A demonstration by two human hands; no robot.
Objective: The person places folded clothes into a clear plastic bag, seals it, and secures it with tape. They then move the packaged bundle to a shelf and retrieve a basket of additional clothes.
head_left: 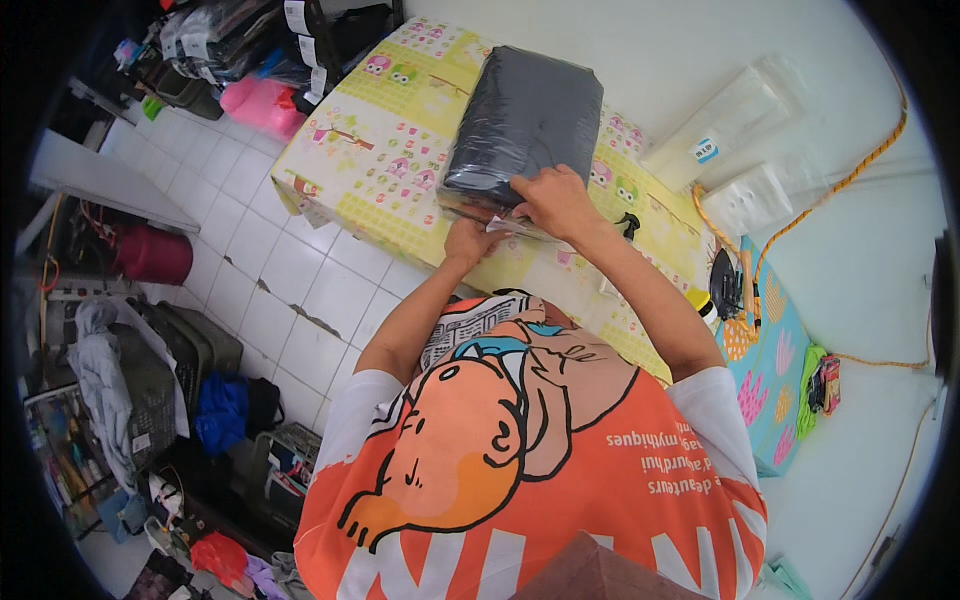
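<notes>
With right hand [556,203] laid over near-right corner and left hand [471,243] low at near end, cannot tell whether clamped or merely touching, but note dark film-wrapped package [530,115] just ahead on patterned tablecloth [345,140], long axis running away and slightly right, right hand nearer its middle.

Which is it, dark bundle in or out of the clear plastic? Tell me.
In: glossy clear plastic covers the dark bundle, loose near the right hand and left hand. Sealed or not, cannot tell.
</notes>
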